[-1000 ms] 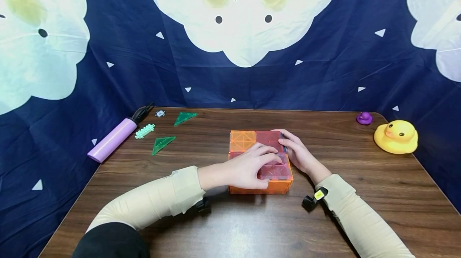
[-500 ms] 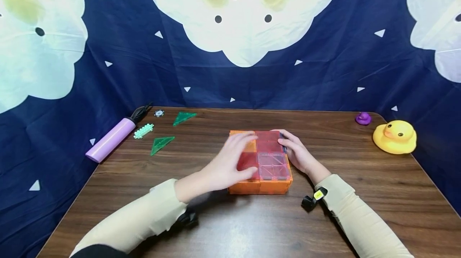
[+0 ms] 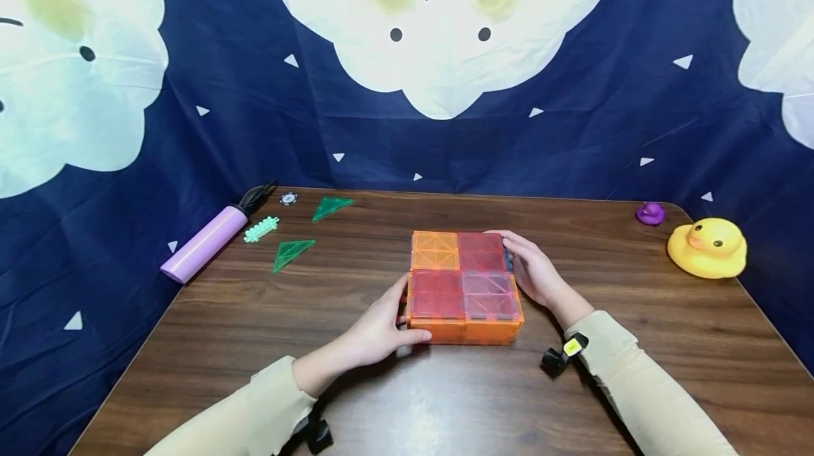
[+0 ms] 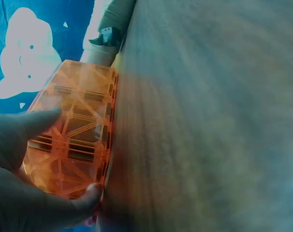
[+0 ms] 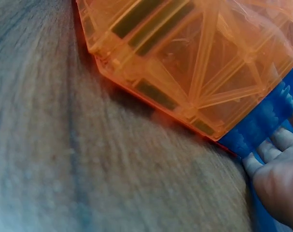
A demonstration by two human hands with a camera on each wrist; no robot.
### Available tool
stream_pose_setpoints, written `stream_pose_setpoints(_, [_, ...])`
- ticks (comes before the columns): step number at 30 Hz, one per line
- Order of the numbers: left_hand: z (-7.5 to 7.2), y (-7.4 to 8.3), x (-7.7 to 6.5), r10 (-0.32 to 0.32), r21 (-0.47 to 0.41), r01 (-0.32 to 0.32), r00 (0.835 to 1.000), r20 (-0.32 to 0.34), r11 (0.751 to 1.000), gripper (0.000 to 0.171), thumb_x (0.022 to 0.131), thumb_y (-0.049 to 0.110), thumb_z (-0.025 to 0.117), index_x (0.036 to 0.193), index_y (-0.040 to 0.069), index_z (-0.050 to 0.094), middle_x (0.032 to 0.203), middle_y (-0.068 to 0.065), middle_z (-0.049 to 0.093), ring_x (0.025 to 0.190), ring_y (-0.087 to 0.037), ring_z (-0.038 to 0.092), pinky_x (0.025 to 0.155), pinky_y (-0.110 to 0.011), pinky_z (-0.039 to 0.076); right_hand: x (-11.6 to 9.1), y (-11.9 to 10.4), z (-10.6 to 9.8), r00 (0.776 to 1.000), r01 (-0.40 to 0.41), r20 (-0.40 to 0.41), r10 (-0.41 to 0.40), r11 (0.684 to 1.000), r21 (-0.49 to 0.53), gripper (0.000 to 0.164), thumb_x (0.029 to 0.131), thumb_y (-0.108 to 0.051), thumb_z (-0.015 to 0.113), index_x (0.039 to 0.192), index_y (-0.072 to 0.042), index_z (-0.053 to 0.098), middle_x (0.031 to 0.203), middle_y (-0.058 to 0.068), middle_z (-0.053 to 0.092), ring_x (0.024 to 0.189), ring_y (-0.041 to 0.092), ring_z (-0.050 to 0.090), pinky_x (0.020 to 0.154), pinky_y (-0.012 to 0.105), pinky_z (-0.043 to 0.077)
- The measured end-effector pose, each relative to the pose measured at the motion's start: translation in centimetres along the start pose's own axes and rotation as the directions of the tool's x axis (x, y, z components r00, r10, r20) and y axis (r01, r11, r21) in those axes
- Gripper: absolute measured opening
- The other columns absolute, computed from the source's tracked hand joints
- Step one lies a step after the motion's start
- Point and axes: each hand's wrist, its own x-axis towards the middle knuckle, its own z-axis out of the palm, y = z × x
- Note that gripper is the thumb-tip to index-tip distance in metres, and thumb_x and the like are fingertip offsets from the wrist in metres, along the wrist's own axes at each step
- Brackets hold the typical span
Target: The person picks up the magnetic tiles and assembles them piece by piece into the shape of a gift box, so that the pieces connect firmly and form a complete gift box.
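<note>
A low box of translucent magnetic tiles (image 3: 437, 295) stands mid-table, its top made of orange, red and pinkish-purple squares. Orange tiles (image 5: 223, 58) form its near walls, and a blue tile (image 5: 262, 121) shows on its right side. My left hand (image 3: 375, 329) holds the near left corner; its thumb lies on the front wall and the other fingers go along the left side, partly hidden. In the left wrist view, two digits touch the orange wall (image 4: 78, 125). At the far right corner my right hand (image 3: 537, 272) holds the box, fingers against the blue tile and partly behind it.
Two green triangle tiles (image 3: 332, 207) lie at the left, near a mint-green toothed piece (image 3: 261, 229), a poker chip (image 3: 288, 199) and a lilac cylinder (image 3: 205, 244) with a black end. A yellow duck (image 3: 707, 249) and a small purple duck (image 3: 651, 213) stand far right.
My left hand has moved off the top of the box, leftward and down to its near left corner. The right hand stays at the far right corner. The head view has shifted slightly.
</note>
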Motion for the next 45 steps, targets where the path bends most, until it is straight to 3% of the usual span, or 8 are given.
stream_pose_setpoints(9, [-2.0, -0.2, 0.9, 0.019, -0.017, -0.018, 0.999, 0.039, 1.0, 0.087, 0.092, 0.02, 0.079, 0.158, 0.0, 0.027, 0.148, -0.02, 0.049, 0.131, -0.031, 0.053, 0.105, -0.048, 0.045, -1.4, -0.7, -0.8, 0.998, 0.035, 0.058, -0.034, 0.999, -0.012, 0.037, 0.112, -0.009, 0.03, 0.137, -0.004, 0.058, 0.126, 0.003, 0.066, 0.114, 0.015, 0.062, 0.096, 0.031, 0.05])
stream_pose_setpoints(18, [-4.7, -1.7, 2.5, 0.053, 0.035, -0.054, 0.999, 0.009, 0.998, 0.058, 0.097, 0.014, 0.071, 0.15, 0.005, 0.048, 0.143, -0.014, 0.058, 0.131, -0.031, 0.054, 0.108, -0.051, 0.042, -4.3, -1.7, -1.5, 0.994, 0.02, 0.106, -0.009, 0.995, -0.1, 0.038, 0.112, -0.01, 0.032, 0.141, 0.001, 0.053, 0.138, 0.002, 0.058, 0.124, 0.016, 0.057, 0.102, 0.035, 0.048])
stream_pose_setpoints(29, [-7.1, -3.1, 5.0, 0.067, -0.069, -0.061, 0.993, 0.096, 0.996, 0.054, 0.101, 0.009, 0.065, 0.152, 0.004, 0.046, 0.141, -0.015, 0.06, 0.131, -0.029, 0.055, 0.107, -0.047, 0.044, -6.3, -2.1, -1.3, 0.986, -0.017, 0.165, 0.028, 0.998, -0.066, 0.039, 0.11, -0.005, 0.03, 0.141, 0.001, 0.052, 0.138, 0.006, 0.056, 0.12, 0.015, 0.058, 0.101, 0.037, 0.05])
stream_pose_setpoints(33, [-5.7, -2.7, 3.6, -0.043, -0.116, 0.037, 0.998, -0.047, 0.993, 0.066, 0.099, 0.008, 0.066, 0.156, -0.001, 0.034, 0.149, -0.026, 0.048, 0.134, -0.039, 0.05, 0.109, -0.051, 0.041, -5.0, -2.3, -1.7, 0.986, -0.031, 0.16, 0.046, 0.995, -0.097, 0.038, 0.11, -0.006, 0.031, 0.141, 0.006, 0.05, 0.135, 0.005, 0.06, 0.118, 0.015, 0.06, 0.098, 0.033, 0.051])
stream_pose_setpoints(36, [-3.3, -1.6, 1.5, -0.149, -0.215, 0.104, 0.968, -0.204, 0.971, 0.076, 0.094, 0.005, 0.068, 0.156, -0.007, 0.026, 0.154, -0.033, 0.036, 0.135, -0.046, 0.046, 0.11, -0.053, 0.038, -3.3, -2.6, -2.1, 0.987, -0.048, 0.145, 0.067, 0.99, -0.132, 0.041, 0.111, -0.008, 0.031, 0.144, 0.013, 0.041, 0.136, 0.003, 0.061, 0.122, 0.017, 0.059, 0.098, 0.031, 0.051])
stream_pose_setpoints(38, [-1.5, -0.6, 0.0, -0.183, -0.288, 0.108, 0.951, -0.249, 0.952, 0.083, 0.089, 0.003, 0.069, 0.156, -0.009, 0.021, 0.157, -0.034, 0.028, 0.137, -0.049, 0.041, 0.111, -0.055, 0.037, -2.0, -2.8, -2.2, 0.988, -0.076, 0.122, 0.096, 0.984, -0.16, 0.045, 0.112, -0.012, 0.031, 0.148, 0.015, 0.034, 0.138, 0.004, 0.06, 0.125, 0.018, 0.058, 0.099, 0.031, 0.05])
stream_pose_setpoints(41, [0.7, 0.8, -1.5, -0.166, -0.352, 0.079, 0.96, -0.223, 0.933, 0.094, 0.088, 0.004, 0.073, 0.158, -0.007, 0.012, 0.162, -0.033, 0.016, 0.142, -0.052, 0.032, 0.111, -0.057, 0.035, 0.2, -2.9, -2.0, 0.983, -0.15, 0.081, 0.168, 0.971, -0.187, 0.052, 0.112, -0.02, 0.033, 0.154, 0.01, 0.027, 0.148, 0.006, 0.051, 0.13, 0.017, 0.053, 0.101, 0.03, 0.048])
stream_pose_setpoints(45, [2.5, 1.7, -1.9, -0.15, -0.36, 0.078, 0.973, -0.175, 0.93, 0.111, 0.086, 0.011, 0.083, 0.162, 0.0, 0.003, 0.165, -0.027, 0.009, 0.146, -0.049, 0.025, 0.109, -0.056, 0.037, 2.5, -2.4, -1.5, 0.959, -0.259, 0.074, 0.274, 0.952, -0.164, 0.056, 0.112, -0.028, 0.033, 0.163, -0.007, 0.022, 0.162, 0.012, 0.031, 0.135, 0.018, 0.046, 0.102, 0.034, 0.047])
